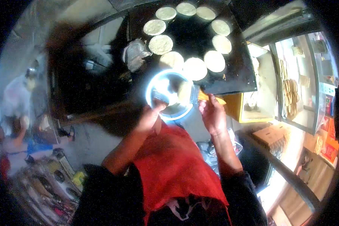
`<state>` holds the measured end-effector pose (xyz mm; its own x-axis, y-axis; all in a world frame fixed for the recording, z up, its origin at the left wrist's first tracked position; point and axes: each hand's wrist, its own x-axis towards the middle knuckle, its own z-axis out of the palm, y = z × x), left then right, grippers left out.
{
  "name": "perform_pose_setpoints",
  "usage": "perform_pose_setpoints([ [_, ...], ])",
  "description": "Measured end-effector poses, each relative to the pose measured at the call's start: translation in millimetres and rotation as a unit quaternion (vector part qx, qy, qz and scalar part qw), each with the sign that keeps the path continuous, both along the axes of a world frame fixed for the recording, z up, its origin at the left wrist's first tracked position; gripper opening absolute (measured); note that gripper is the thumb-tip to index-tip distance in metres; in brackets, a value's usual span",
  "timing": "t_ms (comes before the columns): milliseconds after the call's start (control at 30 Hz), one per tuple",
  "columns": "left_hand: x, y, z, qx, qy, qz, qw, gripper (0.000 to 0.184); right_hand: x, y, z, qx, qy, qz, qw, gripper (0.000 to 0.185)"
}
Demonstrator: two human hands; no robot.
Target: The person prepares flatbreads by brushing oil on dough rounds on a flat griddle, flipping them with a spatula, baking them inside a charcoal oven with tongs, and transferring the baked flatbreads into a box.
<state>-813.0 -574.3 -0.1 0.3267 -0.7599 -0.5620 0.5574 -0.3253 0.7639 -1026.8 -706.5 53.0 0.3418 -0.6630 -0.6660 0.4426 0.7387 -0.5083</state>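
Note:
My left hand (151,116) is closed on the near left rim of a shiny round bowl (149,87), held in front of my red apron (177,165). In my right hand (214,116) is a wide brush (195,94) with an orange handle. Its pale bristles point left over the bowl's inside. What the bowl contains is washed out by glare. Just beyond the bowl, several pale round flatbreads (195,69) lie in a ring on a dark griddle (238,71). The bowl partly covers the nearest ones.
A crumpled plastic bag (135,55) sits left of the ring. On the right stand a yellow-edged box (234,107), a glass case (309,109) with stacked flat pieces, and a cardboard box (272,134). Another person (17,94) is blurred at far left.

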Motion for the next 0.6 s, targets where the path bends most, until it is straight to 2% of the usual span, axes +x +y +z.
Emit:
perform_pose_setpoints([
  [100, 19, 7, -14, -0.008, 0.066, 0.024, 0.997, 0.042, 2, -29, -4, -0.003, -0.085, -0.063, 0.994, 0.027],
  [133, 26, 8, -16, -0.040, 0.064, 0.037, 0.996, 0.040, 8, -39, 4, -0.003, -0.045, -0.087, 0.995, 0.025],
  [167, 31, 12, -14, -0.005, 0.081, 0.057, 0.995, 0.038, 8, -50, 2, -0.037, -0.038, -0.088, 0.995, 0.026],
  [233, 37, 7, 25, 0.035, 0.057, 0.078, 0.995, 0.036, 10, -71, -13, -0.107, 0.025, -0.053, 0.993, 0.026],
  [267, 38, 8, 29, 0.024, 0.113, 0.123, 0.986, 0.032, 18, -75, -12, -0.125, 0.092, -0.087, 0.984, 0.025],
  [300, 45, 9, 42, 0.064, 0.097, 0.097, 0.988, 0.029, 16, -83, -35, -0.144, 0.124, -0.093, 0.977, 0.024],
  [400, 53, 3, 62, 0.120, 0.079, 0.124, 0.982, 0.024, 17, -98, -33, -0.117, 0.113, -0.100, 0.982, 0.023],
  [500, 64, 0, 62, 0.073, 0.071, 0.112, 0.989, 0.020, 1, -113, -17, -0.103, 0.019, -0.119, 0.987, 0.022],
  [567, 68, -6, 63, -0.005, 0.124, 0.154, 0.980, 0.035, -12, -127, -26, -0.109, 0.078, -0.157, 0.978, 0.024],
  [600, 71, -4, 61, -0.003, 0.124, 0.154, 0.980, 0.035, -19, -135, -45, -0.136, 0.134, -0.195, 0.962, 0.027],
])
